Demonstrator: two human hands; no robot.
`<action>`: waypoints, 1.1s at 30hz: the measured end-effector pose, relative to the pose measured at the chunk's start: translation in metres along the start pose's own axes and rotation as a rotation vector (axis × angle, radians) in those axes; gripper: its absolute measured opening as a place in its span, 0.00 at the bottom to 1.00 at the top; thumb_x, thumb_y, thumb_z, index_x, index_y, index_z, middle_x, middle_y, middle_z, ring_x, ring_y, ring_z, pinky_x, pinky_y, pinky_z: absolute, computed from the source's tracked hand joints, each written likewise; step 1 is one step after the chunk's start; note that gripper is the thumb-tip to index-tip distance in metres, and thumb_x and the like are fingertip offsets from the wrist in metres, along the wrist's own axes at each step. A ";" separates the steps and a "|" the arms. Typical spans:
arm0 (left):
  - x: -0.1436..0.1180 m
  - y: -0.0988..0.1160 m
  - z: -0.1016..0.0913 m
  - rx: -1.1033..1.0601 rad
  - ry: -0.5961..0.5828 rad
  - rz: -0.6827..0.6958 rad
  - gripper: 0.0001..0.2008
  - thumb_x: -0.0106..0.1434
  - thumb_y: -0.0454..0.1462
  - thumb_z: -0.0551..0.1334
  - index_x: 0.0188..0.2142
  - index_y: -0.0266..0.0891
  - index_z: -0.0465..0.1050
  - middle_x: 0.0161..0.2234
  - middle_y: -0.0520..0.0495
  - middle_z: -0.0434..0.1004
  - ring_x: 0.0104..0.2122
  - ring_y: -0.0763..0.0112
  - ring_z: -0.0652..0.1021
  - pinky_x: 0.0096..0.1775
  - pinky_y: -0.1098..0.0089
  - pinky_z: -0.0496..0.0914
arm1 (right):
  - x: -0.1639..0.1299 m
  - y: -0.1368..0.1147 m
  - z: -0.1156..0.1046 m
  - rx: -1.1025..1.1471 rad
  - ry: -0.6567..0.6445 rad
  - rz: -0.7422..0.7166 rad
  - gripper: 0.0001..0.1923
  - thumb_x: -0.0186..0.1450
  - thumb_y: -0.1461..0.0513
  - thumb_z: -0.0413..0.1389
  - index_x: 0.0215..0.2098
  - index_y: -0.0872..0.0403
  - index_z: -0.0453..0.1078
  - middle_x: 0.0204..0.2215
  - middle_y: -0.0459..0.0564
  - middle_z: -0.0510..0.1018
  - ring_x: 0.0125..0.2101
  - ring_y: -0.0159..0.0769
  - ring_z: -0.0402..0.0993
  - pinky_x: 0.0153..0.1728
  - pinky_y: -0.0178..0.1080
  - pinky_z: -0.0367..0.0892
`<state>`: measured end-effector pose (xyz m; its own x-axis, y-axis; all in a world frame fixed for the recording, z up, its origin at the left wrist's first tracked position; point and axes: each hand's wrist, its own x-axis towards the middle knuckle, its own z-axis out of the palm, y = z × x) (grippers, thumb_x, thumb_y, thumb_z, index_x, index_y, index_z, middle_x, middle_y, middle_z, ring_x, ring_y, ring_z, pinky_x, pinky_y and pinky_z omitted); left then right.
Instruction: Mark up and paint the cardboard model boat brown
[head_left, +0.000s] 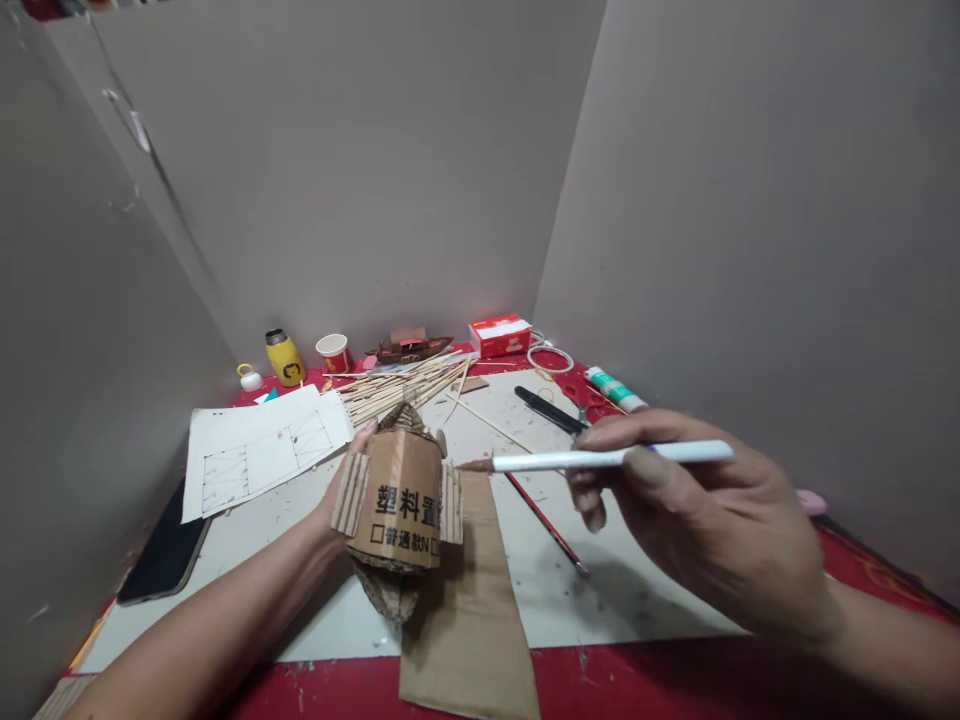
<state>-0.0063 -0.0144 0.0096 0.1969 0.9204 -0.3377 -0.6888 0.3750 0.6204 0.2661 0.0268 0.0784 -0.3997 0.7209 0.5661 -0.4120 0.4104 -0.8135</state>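
Note:
A small cardboard model [397,490], shaped like a boat with a curved cover and black printed characters, is held up off the table. My left hand [343,490] grips it from behind on its left side; most of the fingers are hidden. Pinched in my right hand [697,510] is a white-handled paintbrush [555,460]. Its brown tip meets the ridged cardboard piece on the model's right side in the picture; whether it actually touches, I cannot tell. Beneath the model lies a flat cardboard strip [476,640].
A pencil [547,525] and black pen [547,408] lie on the white board [615,610]. Wooden sticks [409,385], a small boat [411,347], a red box [500,335], a paper cup [334,353] and a yellow bottle [285,360] stand behind. Left are drawings [262,450] and a phone [165,550].

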 end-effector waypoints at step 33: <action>-0.017 -0.006 0.037 0.191 0.171 0.307 0.27 0.60 0.55 0.63 0.42 0.32 0.79 0.32 0.38 0.83 0.32 0.58 0.81 0.43 0.61 0.71 | 0.019 0.017 0.028 -0.346 -0.263 -0.224 0.07 0.68 0.64 0.57 0.43 0.49 0.76 0.27 0.47 0.79 0.26 0.33 0.77 0.26 0.34 0.73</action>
<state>0.0204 -0.0280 0.0375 -0.1282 0.9673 -0.2189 -0.5520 0.1137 0.8261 0.2282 0.0315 0.0787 -0.5439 0.4469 0.7102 -0.2325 0.7330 -0.6393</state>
